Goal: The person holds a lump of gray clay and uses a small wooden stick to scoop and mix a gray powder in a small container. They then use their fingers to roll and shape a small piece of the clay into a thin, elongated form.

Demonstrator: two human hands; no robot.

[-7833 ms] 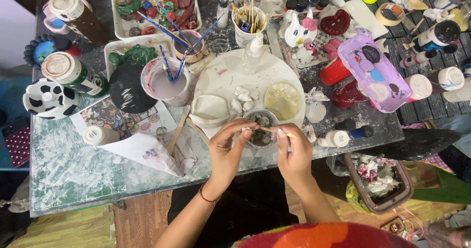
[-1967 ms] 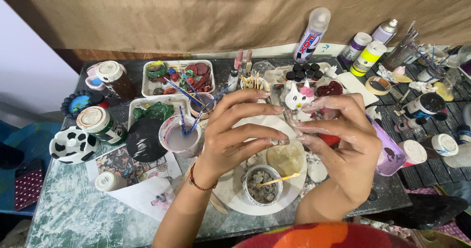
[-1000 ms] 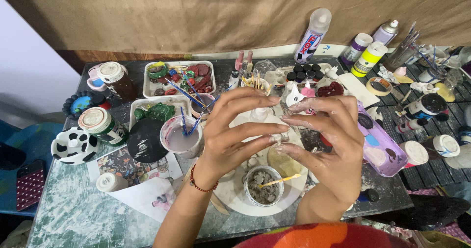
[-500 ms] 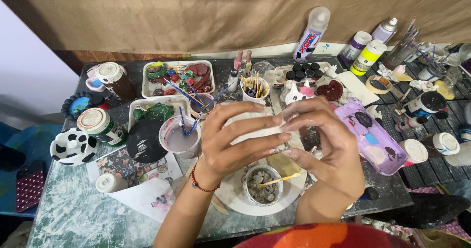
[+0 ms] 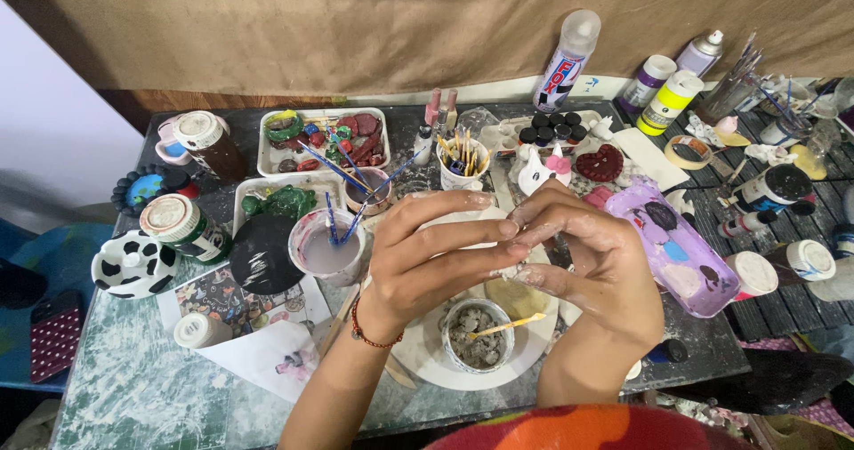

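One small lump of pale clay (image 5: 511,273) sits pinched between the fingertips of both hands, raised above the white plate (image 5: 418,361). It looks whitish-grey, soft and uneven, and most of it is hidden by the fingers, so its full shape cannot be told. The left hand (image 5: 427,259) curls over it from the left, its fingers stretched out and lying close together, the tips meeting the lump. The right hand (image 5: 596,268) closes on it from the right, thumb and forefinger bent in around it; its fingers (image 5: 543,232) are smeared with the same pale clay.

Just below the fingertips stands a small cup (image 5: 478,334) full of grey paste, with a thin yellow stick (image 5: 507,326) leaning across its rim. A red bracelet (image 5: 359,322) circles the left wrist. To the left of the left fingers stands a tub of cloudy water (image 5: 325,250) with blue brushes in it, and beyond that a round black lid (image 5: 261,254). To the right of the right hand lies a purple tray (image 5: 680,245) with dark blobs of paint. Behind the fingers stand a cup of sticks (image 5: 463,161) and a red heart-shaped piece (image 5: 600,164).
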